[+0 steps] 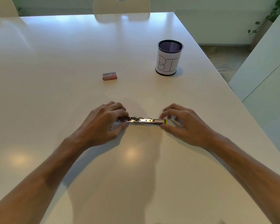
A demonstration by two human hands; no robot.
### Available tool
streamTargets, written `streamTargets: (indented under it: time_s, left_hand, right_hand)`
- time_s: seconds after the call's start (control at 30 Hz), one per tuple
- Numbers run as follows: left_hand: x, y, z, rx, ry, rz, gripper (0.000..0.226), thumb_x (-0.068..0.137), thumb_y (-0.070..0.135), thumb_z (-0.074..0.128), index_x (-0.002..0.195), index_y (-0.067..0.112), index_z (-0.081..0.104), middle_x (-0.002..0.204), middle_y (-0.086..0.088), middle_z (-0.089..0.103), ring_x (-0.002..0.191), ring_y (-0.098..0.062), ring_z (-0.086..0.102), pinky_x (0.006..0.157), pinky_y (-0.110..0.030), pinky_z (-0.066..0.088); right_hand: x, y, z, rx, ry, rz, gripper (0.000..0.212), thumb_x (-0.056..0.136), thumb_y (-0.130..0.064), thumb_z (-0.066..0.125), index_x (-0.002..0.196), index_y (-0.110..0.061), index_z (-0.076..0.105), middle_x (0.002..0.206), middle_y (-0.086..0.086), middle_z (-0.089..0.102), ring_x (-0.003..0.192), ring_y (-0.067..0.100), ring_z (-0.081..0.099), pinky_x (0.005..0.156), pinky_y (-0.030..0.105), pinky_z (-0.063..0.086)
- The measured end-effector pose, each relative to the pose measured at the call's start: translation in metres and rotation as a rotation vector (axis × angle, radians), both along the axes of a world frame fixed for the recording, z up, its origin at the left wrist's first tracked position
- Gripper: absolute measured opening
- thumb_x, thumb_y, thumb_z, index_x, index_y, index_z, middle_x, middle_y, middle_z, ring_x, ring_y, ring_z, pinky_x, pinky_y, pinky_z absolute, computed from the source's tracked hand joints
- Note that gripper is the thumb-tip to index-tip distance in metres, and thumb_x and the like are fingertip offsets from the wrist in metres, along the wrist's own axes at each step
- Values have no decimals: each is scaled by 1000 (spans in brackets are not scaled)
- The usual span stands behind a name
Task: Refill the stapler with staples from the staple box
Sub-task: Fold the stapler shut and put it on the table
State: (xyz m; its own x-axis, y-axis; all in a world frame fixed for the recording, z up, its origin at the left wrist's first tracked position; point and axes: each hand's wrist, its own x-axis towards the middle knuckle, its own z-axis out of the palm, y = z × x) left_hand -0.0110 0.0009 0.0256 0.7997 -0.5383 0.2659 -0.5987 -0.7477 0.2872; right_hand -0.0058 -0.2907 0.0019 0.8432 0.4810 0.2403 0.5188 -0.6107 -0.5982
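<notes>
Stapler (142, 121) gripped by left hand (103, 123), right hand (184, 123)

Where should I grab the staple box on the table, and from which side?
Probably pinch the staple box across its two long sides, coming from above. It lies flat on the table, long axis running left to right, with open space around it. The left hand and right hand are both on the stapler, so one must let go first.

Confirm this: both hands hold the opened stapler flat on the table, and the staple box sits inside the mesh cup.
Wrong on the box. The head view shows the staple box lying on the table, left of the mesh cup. Both hands, left hand and right hand, do hold the stapler.
</notes>
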Motion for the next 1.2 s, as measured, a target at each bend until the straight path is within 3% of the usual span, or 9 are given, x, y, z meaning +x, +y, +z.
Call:
streamTargets:
  time_s: [0.07, 0.23, 0.3, 0.47, 0.57, 0.8, 0.93, 1.1, 1.2]
  left_hand:
    - [0, 0, 1, -19, 1, 12, 16, 89, 24, 71, 104, 17, 70, 97, 6, 68, 84, -16, 62, 76, -33, 51]
    - [1, 4, 5, -145, 41, 100, 23, 80, 38, 79, 92, 19, 72, 81, 16, 63, 59, -1, 54, 58, -21, 40]
    - [2, 6, 5, -245, 119, 144, 22, 75, 36, 84, 87, 22, 72, 75, 11, 67, 56, -5, 57, 56, -19, 43]
    - [5, 5, 5, -736, 431, 217, 25, 65, 18, 89, 85, 15, 74, 74, 1, 74, 65, -7, 66, 64, -17, 53]
    - [1, -6, 4, -954, 473, 236, 24, 67, 12, 85, 87, 17, 75, 78, 1, 77, 68, -12, 70, 65, -19, 55]
    - [-17, -40, -4, -762, 219, 227, 20, 87, 11, 72, 107, 13, 74, 105, 6, 74, 99, -6, 69, 90, -24, 55]
    - [-32, -55, -5, -619, 185, 196, 51, 79, 32, 80, 123, 14, 62, 114, 4, 72, 104, -8, 69, 95, -21, 53]
    - [-31, -59, -2, -722, 176, 258, 36, 84, 25, 78, 113, 12, 62, 99, 1, 74, 95, -11, 73, 92, -28, 58]
    - [-32, -56, -2, -820, 296, 217, 35, 85, 19, 77, 117, 12, 63, 103, 1, 74, 98, -9, 73, 94, -32, 58]
  right_hand:
    - [-1, 1, 3, 19, 1, -6, 14, 91, -29, 69, 104, -24, 67, 100, -10, 65, 89, 11, 60, 77, 27, 48]
    - [-4, 1, 4, 201, 91, -82, 14, 88, -22, 72, 99, -31, 70, 77, -14, 65, 66, 3, 54, 63, 16, 43]
    - [-4, 2, 3, 254, 122, -110, 15, 86, -23, 75, 98, -31, 72, 77, -13, 66, 67, 6, 55, 64, 18, 44]
    - [-7, 6, 5, 415, 182, -156, 14, 82, -27, 80, 96, -28, 76, 81, -5, 74, 71, 12, 65, 69, 26, 51]
    - [-10, 14, 10, 548, 193, -180, 13, 80, -16, 81, 90, -24, 77, 80, -1, 77, 67, 10, 67, 67, 22, 54]
    - [-24, 44, 20, 686, 156, -230, 12, 77, -13, 83, 81, -22, 76, 73, -4, 77, 62, 7, 68, 64, 17, 53]
    - [-31, 58, 25, 689, 132, -238, 11, 78, -21, 84, 85, -18, 76, 77, -3, 78, 64, 8, 72, 63, 16, 54]
    - [-37, 68, 30, 643, 109, -177, 29, 73, -43, 82, 91, -21, 76, 81, -7, 77, 72, 13, 74, 68, 20, 57]
    - [-35, 63, 33, 551, 74, -146, 43, 73, -54, 77, 107, -29, 73, 89, -12, 75, 84, 11, 70, 75, 20, 53]
